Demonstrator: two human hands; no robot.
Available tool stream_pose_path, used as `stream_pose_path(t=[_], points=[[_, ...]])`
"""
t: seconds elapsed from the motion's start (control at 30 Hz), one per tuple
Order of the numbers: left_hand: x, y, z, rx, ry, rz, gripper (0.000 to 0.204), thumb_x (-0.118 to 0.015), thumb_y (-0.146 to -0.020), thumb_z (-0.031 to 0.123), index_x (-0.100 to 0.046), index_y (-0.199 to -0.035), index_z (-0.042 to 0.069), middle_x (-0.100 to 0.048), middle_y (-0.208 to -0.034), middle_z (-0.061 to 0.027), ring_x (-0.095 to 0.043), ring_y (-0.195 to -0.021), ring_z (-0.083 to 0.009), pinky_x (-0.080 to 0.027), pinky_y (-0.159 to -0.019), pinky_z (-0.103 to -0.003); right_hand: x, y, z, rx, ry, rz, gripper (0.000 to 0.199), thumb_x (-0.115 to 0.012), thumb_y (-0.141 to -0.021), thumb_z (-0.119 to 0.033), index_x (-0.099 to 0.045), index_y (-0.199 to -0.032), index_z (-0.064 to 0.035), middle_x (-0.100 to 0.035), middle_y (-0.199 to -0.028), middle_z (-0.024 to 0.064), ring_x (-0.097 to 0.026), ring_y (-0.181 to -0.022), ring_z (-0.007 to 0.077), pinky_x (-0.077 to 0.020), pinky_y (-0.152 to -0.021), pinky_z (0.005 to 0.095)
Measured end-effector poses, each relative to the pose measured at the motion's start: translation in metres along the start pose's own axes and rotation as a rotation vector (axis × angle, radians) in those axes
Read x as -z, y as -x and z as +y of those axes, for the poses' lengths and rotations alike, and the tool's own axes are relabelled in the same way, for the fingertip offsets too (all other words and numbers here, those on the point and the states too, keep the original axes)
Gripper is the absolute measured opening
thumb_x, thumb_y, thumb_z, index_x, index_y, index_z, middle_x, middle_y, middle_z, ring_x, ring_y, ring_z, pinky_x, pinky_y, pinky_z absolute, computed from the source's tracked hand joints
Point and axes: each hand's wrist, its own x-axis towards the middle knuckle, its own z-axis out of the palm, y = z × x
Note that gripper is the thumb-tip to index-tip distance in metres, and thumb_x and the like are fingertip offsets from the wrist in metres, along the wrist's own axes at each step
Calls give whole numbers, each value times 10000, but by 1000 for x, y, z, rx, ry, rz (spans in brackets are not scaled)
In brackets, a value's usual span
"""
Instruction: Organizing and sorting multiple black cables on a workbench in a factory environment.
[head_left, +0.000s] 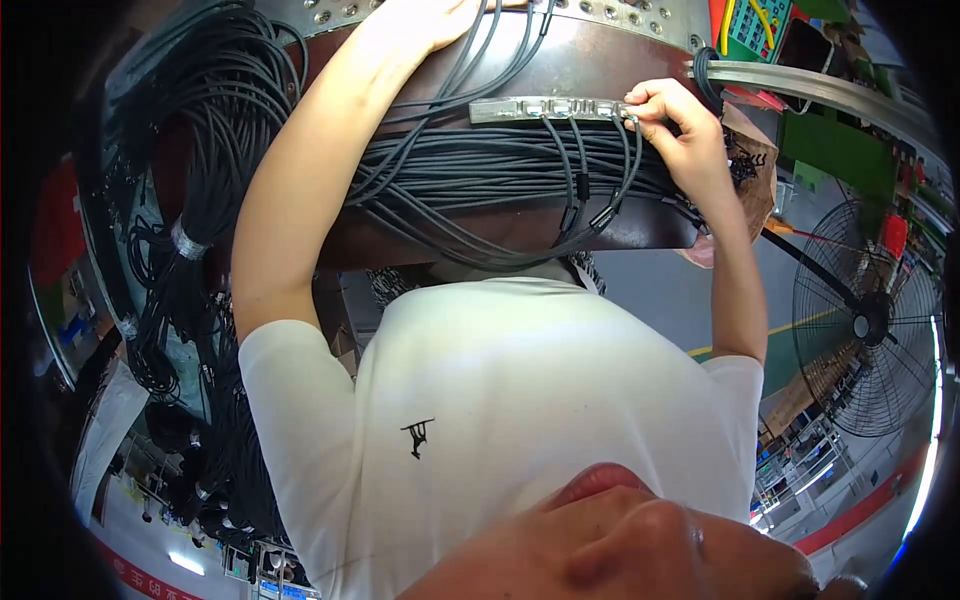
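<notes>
A long metal bar (500, 110) with several slots lies across the work table, and thin black cables (582, 160) run down from its slots. At the bar's right end my right hand (685, 125) is closed, thumb and forefinger pinching a cable's end at the last slot. My left hand (440, 22) reaches to the top edge of the picture, beside several upright black cables (483, 50). Its fingers are mostly cut off there, so their grip is hidden. Under the bar a thick bundle of black cables (460, 165) lies along the table.
The brown table (640, 228) ends close to my body. Large tied bunches of black cables (215, 150) hang at the left. A perforated metal plate (620, 15) edges the back. To the right are a curved metal rail (790, 78), brown paper (755, 160) and a big caged fan (870, 320).
</notes>
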Motion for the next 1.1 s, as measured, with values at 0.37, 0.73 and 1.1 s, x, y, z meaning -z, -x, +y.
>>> stream_pose_path(t=[0.37, 0.73, 1.1], points=[[-30, 17, 34, -278, -512, -293, 229, -441, -984, 115, -588, -1073, -36, -609, -992, -129, -592, -877, -198, -529, -780, -307, 12, -157, -25, -136, -13, 66, 254, -620, -881, -287, -646, -897, -35, -635, -703, 148, -617, -614, 270, -497, -609, 394], [-28, 97, 8, 461, 367, -61, 275, -436, -1005, 295, -481, -819, 98, -298, -569, 73, -259, -476, -51, -251, -437, -214, -36, -152, -13, 425, 589, 249, 208, -588, -889, -191, -683, -933, -10, -684, -872, 132, -647, -832, 237, -510, -767, 372], [100, 192, 171, 264, -694, 630, 622, -229, -1043, 435, -578, -1199, -56, -697, -950, -155, -670, -773, -147, -528, -690, -214, -21, -71, -24, 481, 592, 248, 294, -677, -850, -218, -625, -1069, -27, -624, -1049, 108, -603, -974, 270, -482, -849, 344]])
